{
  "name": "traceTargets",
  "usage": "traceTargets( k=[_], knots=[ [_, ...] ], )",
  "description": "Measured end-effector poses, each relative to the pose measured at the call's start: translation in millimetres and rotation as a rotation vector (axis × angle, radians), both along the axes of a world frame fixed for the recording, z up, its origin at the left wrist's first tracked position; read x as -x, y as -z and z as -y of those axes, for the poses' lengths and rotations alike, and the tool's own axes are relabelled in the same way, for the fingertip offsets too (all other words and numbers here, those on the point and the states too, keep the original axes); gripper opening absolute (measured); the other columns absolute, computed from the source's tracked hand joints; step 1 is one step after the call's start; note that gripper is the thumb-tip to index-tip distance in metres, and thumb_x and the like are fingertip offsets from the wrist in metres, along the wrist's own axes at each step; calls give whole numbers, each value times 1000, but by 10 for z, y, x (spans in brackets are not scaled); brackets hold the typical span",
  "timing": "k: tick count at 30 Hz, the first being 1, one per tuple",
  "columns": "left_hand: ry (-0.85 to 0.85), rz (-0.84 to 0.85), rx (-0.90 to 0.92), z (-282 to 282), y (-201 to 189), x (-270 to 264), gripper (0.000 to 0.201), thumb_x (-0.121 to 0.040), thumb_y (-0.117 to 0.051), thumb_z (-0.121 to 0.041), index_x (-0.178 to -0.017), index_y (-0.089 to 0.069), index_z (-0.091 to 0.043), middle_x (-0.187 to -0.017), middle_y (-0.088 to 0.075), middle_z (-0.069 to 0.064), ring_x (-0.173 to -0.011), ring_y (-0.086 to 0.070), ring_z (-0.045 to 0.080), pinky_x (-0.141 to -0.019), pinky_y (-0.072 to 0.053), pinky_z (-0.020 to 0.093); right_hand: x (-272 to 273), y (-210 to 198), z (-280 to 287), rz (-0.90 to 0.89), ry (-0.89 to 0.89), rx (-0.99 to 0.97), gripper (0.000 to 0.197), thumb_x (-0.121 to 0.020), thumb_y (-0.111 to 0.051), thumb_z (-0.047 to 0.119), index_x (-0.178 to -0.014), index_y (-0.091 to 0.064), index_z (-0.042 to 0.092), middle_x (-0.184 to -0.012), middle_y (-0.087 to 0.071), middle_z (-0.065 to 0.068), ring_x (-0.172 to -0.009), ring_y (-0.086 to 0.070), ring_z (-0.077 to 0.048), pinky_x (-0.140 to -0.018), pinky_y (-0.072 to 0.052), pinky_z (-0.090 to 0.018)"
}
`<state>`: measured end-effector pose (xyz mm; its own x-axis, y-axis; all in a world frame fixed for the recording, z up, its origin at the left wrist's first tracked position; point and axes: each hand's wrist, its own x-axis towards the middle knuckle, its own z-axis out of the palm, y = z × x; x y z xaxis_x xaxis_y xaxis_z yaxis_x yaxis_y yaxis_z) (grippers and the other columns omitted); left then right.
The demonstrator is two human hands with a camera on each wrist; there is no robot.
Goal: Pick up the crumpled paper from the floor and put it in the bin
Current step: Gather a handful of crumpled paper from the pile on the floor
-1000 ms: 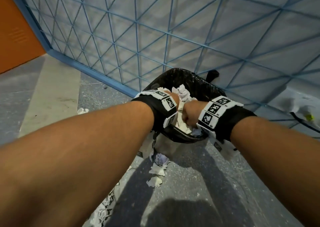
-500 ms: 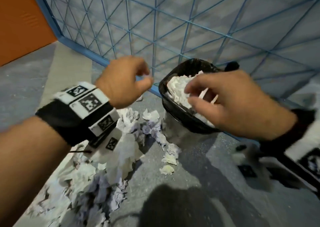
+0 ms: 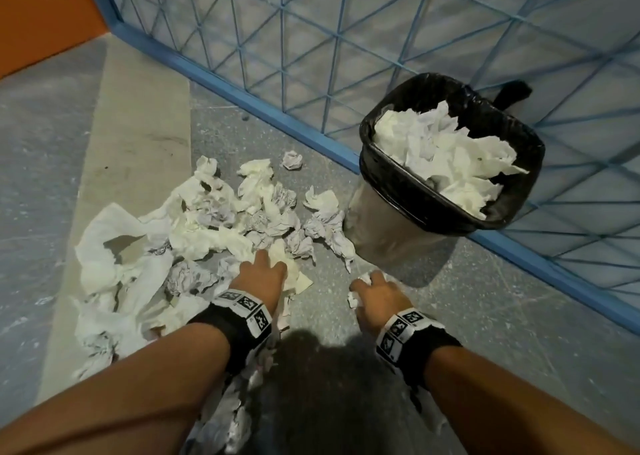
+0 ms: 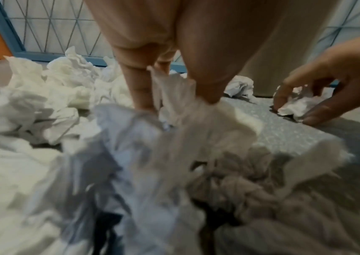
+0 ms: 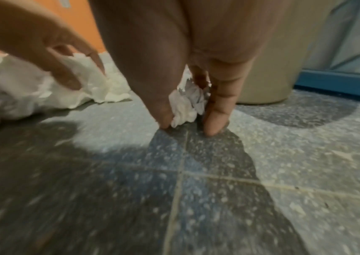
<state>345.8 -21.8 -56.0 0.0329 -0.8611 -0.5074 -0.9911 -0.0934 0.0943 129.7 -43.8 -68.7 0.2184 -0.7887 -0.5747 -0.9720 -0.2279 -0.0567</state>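
A pile of crumpled white paper [image 3: 207,226] lies on the grey floor left of the bin [image 3: 384,226], which has a black liner and is heaped with paper. My left hand [image 3: 273,262] is down on the near edge of the pile. In the left wrist view its fingers [image 4: 139,89] and thumb pinch a white sheet [image 4: 174,91]. My right hand [image 3: 367,281] is on the floor in front of the bin. Thumb and finger pinch a small paper ball [image 5: 185,105] that still touches the floor.
A blue wire-mesh fence [image 3: 311,56] with a blue base rail runs behind the bin and the pile. An orange wall [image 3: 41,11] stands at the far left. More crumpled paper [image 3: 228,427] lies near my left forearm. Bare tiled floor [image 5: 218,189] is under my right arm.
Both hands have come down from the bin's mouth to the floor. The left now pinches a sheet in the pile and the right a small ball. The view has tilted down.
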Motion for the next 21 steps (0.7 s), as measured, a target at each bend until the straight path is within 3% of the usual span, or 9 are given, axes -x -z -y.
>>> traceTargets(
  k=[2, 5, 9, 13, 16, 18, 21],
  knots=[
    [22, -21, 7, -3, 8, -69, 33, -90, -48, -10, -122, -51, -16, -123, -38, 12, -105, -55, 35, -90, -50, 40, -27, 15, -69, 34, -43, -50, 41, -87, -49, 13, -125, -45, 27, -129, -39, -10, -112, -50, -35, -95, -45, -42],
    [72, -19, -21, 2, -151, -203, 30, -92, -47, -12, -119, -58, -16, -120, -44, 10, -101, -59, 31, -86, -49, 31, -74, -207, -135, 90, -91, -152, 34, -88, -52, 24, -121, -49, 28, -122, -42, -9, -109, -54, -36, -92, -45, -39],
    [174, 4, 4, 104, -803, -336, 26, -89, -54, -17, -112, -65, -24, -114, -53, 5, -102, -61, 26, -87, -51, 33, -103, -866, -143, 214, -224, -128, 38, -86, -55, 41, -123, -46, 38, -116, -48, -4, -108, -55, -32, -91, -45, -37],
    [313, -28, 267, 333, -1915, -365, 21, -86, -61, -22, -105, -68, -26, -105, -62, 2, -94, -60, 20, -82, -48, 28, 15, -1937, 16, 412, -350, 41, 41, -87, -54, 51, -125, -51, 38, -104, -52, 8, -100, -54, -15, -85, -42, -25],
    [290, -212, 564, 513, -2666, -134, 18, -82, -66, -27, -99, -69, -27, -93, -62, 0, -79, -54, 18, -72, -38, 26, 271, -2691, 241, 581, -303, 315, 41, -81, -56, 59, -115, -59, 36, -95, -61, 10, -83, -56, -5, -77, -45, -22],
    [239, -398, 726, 695, -2931, 141, 16, -83, -65, -33, -98, -67, -31, -90, -58, -6, -80, -52, 15, -72, -35, 26, 474, -2926, 477, 613, -214, 548, 39, -81, -61, 52, -112, -62, 29, -85, -59, 7, -76, -54, -9, -72, -40, -23],
    [208, -541, 817, 1081, -2906, 670, 19, -83, -66, -30, -101, -69, -27, -95, -65, -3, -92, -61, 20, -76, -43, 27, 690, -2859, 941, 479, -103, 686, 37, -83, -65, 41, -114, -64, 19, -93, -66, -10, -90, -61, -29, -75, -39, -31]
  ],
)
